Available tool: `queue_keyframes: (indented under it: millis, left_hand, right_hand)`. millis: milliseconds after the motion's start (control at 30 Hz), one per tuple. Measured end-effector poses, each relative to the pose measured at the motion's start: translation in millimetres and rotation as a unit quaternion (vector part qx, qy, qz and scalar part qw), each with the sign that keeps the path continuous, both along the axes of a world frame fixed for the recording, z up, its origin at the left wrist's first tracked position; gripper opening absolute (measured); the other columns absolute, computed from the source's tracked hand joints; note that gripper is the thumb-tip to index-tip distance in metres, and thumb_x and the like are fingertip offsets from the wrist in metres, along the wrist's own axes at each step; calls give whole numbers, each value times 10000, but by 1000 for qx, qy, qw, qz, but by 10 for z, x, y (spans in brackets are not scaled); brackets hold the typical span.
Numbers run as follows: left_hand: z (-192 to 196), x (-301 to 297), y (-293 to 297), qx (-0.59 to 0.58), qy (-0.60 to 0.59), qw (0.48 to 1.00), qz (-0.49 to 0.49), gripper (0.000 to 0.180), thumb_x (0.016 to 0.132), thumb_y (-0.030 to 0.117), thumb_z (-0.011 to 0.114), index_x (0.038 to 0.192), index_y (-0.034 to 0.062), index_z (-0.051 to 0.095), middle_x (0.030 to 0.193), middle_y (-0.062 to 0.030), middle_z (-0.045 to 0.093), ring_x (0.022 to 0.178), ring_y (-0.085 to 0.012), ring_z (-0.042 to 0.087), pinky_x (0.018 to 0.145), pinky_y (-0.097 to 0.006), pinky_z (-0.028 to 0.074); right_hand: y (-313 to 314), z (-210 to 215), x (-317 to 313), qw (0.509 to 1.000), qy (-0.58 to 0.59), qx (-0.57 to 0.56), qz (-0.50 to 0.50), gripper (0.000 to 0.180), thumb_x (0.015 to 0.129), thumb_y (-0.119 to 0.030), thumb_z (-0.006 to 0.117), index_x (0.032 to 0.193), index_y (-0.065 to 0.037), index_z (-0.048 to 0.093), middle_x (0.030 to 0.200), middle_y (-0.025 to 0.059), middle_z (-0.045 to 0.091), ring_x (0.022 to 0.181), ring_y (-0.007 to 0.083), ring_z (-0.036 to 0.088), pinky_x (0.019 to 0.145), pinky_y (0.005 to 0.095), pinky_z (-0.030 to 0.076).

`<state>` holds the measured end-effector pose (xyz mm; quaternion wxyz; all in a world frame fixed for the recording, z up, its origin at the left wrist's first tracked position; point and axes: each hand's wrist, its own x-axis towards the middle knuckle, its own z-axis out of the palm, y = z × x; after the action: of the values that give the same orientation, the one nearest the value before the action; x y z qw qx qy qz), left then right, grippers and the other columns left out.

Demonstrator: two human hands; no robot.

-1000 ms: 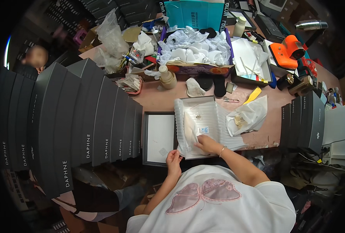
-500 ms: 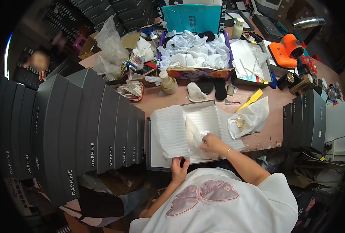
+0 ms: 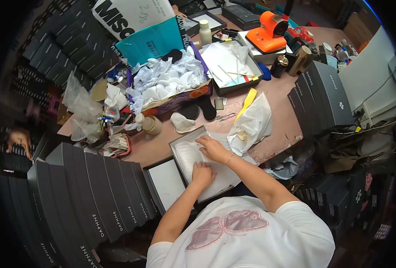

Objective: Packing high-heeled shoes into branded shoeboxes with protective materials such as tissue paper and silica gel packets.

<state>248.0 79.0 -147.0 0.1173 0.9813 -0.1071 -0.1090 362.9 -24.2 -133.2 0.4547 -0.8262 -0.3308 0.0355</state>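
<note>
A grey shoe box point(image 3: 190, 136) lies at the near edge of the table. Inside it a ribbed white foam sheet point(image 3: 188, 156) is folded over its contents, which I cannot make out. My left hand point(image 3: 202, 175) rests on the near part of the foam, fingers spread. At the far side of the box, my right hand point(image 3: 214, 149) touches the white wrapping with bent fingers, thumb apart from them. Left of the box sits a second shallow box part point(image 3: 165, 184), white inside with a dark rim.
Stacked dark boxes point(image 3: 113, 192) rise at the left, more boxes point(image 3: 327, 94) at the right. Beyond my hands are a carton of crumpled paper point(image 3: 166, 82), a cream bottle point(image 3: 149, 124), a white bag point(image 3: 256, 120), a yellow strip point(image 3: 246, 105) and an orange device point(image 3: 268, 33).
The foam flap that hung over the left side now lies folded inside the box. My left hand has moved from the near edge onto the foam. The view has turned.
</note>
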Motion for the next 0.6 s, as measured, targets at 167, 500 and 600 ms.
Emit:
queue_keyframes:
  millis: [167,500,600]
  left_hand:
    - [-173,3,-148,17,-16,998,60,511,769,401,683,1124,55,558,1043,-166,556,1047,-320,499,1032,-515,273]
    - [332,142,-163,-363,-69,917,148,219,842,183,641,988,20,623,991,-132,624,967,-290,581,872,-365,438]
    - [409,355,-238,-548,26,798,249,282,924,262,561,1031,8,623,987,-127,637,989,-254,596,864,-338,469]
  right_hand:
    - [-861,489,268,931,-220,-247,-156,282,726,-98,630,1005,-91,590,968,126,576,875,283,591,761,443,417]
    - [-2131,481,846,939,-112,-239,-219,149,836,-202,607,845,-54,624,804,130,597,770,320,601,678,423,462]
    - [-2216,851,943,959,-149,-103,-219,132,850,-140,606,885,-14,623,784,152,584,738,346,590,637,400,469]
